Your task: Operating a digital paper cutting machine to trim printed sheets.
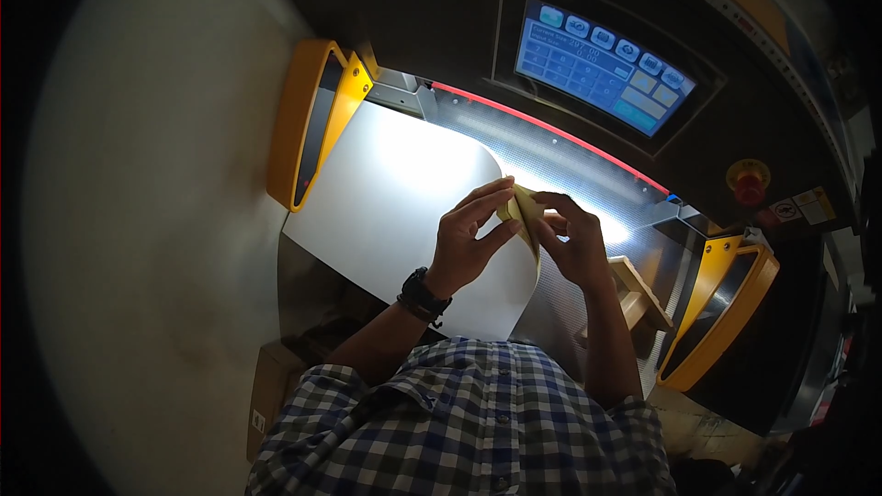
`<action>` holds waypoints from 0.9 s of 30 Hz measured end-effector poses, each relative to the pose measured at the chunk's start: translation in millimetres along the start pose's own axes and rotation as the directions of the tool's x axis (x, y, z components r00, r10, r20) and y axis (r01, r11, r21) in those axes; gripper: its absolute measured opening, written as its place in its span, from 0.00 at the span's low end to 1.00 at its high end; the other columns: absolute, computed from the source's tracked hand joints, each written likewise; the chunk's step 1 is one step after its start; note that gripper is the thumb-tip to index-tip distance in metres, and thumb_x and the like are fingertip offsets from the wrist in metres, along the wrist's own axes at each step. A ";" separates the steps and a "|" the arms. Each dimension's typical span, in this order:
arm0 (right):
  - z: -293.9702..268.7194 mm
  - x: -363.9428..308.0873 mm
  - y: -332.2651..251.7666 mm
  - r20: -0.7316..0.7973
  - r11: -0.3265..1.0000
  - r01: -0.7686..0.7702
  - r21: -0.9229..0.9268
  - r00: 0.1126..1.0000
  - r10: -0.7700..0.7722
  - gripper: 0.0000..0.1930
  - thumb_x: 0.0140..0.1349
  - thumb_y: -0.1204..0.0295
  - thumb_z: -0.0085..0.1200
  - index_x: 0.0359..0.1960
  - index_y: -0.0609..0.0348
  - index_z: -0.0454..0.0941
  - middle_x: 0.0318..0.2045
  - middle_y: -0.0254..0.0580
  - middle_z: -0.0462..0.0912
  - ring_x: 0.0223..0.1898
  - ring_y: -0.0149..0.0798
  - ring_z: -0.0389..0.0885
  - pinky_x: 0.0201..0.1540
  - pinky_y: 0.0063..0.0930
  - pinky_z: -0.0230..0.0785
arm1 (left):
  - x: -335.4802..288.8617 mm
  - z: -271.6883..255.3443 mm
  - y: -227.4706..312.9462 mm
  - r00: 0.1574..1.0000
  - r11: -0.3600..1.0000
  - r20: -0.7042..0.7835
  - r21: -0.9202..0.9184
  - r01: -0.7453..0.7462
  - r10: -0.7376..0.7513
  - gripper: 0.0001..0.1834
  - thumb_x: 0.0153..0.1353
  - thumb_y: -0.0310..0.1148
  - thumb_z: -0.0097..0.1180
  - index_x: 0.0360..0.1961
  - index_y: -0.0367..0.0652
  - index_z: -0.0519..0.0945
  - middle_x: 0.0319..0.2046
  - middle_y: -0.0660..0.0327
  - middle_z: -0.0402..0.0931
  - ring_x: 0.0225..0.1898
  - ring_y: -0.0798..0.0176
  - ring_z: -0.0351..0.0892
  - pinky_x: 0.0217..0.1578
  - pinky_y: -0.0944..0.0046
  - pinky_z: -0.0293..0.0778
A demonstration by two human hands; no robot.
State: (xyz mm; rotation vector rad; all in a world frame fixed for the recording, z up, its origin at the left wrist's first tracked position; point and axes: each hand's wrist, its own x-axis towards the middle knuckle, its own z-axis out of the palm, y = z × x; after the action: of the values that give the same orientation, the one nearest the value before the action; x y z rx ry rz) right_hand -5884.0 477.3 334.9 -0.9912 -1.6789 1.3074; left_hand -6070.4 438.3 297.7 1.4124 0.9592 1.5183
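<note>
A large white sheet [386, 207] lies across the machine's bed, its right edge lifted and curled up between my hands. Along that edge a yellowish layer [526, 208] shows; whether it is the sheet's underside or a separate backing, I cannot tell. My left hand [466, 237], with a dark watch on its wrist, pinches the edge between thumb and fingers. From the other side my right hand [579, 246] grips the yellowish layer, thumb and fingers bent round it. The fingertips partly cover where the layers meet.
Over the bed hangs a dark machine housing with a lit touch screen [602, 64] and a red stop button [750, 187]. Yellow guards [285, 138] [726, 321] flank the bed. A wooden frame-like piece [643, 294] stands right of my right forearm. A cardboard box [266, 395] sits low at left.
</note>
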 end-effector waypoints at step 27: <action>-4.6 0.6 16.6 0.068 0.991 0.127 -0.043 0.990 -0.124 0.14 0.58 0.78 0.66 0.47 0.62 0.84 0.39 0.43 0.83 0.37 0.35 0.86 0.39 0.27 0.82 | -0.4 2.3 -1.9 0.999 1.000 -0.033 -0.004 -0.019 0.019 0.23 0.61 0.23 0.65 0.58 0.38 0.77 0.63 0.48 0.71 0.65 0.52 0.71 0.63 0.57 0.73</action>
State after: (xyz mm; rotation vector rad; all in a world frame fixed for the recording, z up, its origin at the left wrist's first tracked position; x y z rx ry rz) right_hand -5878.2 482.4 319.5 -0.8634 -1.7993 1.2347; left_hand -6068.0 438.6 295.9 1.4009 0.9652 1.5610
